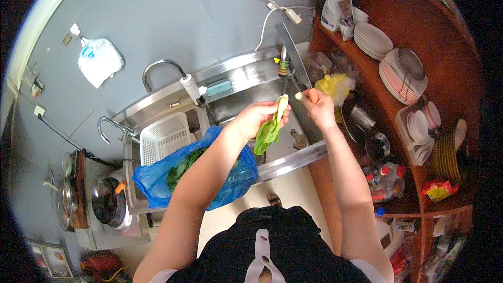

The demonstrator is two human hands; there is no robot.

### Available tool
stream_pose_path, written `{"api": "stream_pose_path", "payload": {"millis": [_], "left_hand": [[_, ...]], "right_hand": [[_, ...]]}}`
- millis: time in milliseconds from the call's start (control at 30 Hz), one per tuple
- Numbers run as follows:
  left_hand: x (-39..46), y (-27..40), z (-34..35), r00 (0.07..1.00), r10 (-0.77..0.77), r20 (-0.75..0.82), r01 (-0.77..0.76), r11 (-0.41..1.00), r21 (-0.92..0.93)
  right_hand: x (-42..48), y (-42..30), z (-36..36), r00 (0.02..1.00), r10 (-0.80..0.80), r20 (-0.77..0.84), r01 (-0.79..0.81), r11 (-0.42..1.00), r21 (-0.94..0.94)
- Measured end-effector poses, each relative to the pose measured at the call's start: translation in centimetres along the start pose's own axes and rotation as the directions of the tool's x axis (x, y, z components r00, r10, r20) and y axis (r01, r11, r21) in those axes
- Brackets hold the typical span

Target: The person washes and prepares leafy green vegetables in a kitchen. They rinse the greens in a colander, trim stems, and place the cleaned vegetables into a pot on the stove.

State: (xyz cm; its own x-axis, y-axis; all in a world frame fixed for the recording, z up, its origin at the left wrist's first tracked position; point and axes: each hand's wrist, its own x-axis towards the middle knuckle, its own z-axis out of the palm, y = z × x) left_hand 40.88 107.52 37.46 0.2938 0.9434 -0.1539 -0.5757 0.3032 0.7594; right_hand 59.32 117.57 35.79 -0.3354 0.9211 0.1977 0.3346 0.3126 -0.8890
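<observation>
My left hand [261, 120] holds a leafy green [271, 131] that looks like bok choy, its pale stem end up and its leaves hanging down over the sink. Close by on the right, my right hand [320, 110] grips a knife by its orange handle [313, 95]. The metal blade [294, 53] points away from me, towards the wall. A small pale piece of stem [299, 96] sticks out at the fingertips of that hand. Under my left forearm lies an open blue plastic bag [153, 181] with dark leafy greens [190, 165] inside.
The stainless steel sink [290, 163] spans the space before me, with a white perforated basket [165, 135] at its left. A curved tap [163, 63] rises at the back. Shelves on the right hold stacked plates [371, 41]; pans [377, 145] and bottles [387, 181] stand lower. A rice cooker [108, 200] stands left.
</observation>
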Motion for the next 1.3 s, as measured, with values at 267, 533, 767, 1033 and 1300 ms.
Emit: {"api": "stream_pose_path", "payload": {"millis": [267,533,767,1033,1300], "left_hand": [[2.5,-0.7,-0.8,0.973,0.16,-0.167,-0.166,0.986,-0.022],[4.6,-1.6,-2.1,0.9,0.302,-0.315,-0.267,0.952,0.151],[4.1,-0.7,-1.9,0.902,0.237,-0.361,-0.15,0.956,0.253],[3.0,-0.1,-3.3,0.942,0.026,-0.336,0.06,0.968,0.244],[1.8,0.8,-2.5,0.973,-0.14,-0.181,0.18,0.957,0.225]], "right_hand": [[-3.0,0.5,1.1,0.994,0.112,-0.018,-0.105,0.969,0.222],[-5.2,-0.2,2.8,0.988,0.04,0.149,-0.093,0.925,0.369],[-4.8,0.9,1.6,0.933,0.224,0.283,-0.355,0.712,0.606],[-4.1,1.3,0.1,0.932,0.251,0.263,-0.363,0.655,0.663],[-1.2,3.2,-1.6,0.971,0.212,0.113,-0.239,0.822,0.516]]}}
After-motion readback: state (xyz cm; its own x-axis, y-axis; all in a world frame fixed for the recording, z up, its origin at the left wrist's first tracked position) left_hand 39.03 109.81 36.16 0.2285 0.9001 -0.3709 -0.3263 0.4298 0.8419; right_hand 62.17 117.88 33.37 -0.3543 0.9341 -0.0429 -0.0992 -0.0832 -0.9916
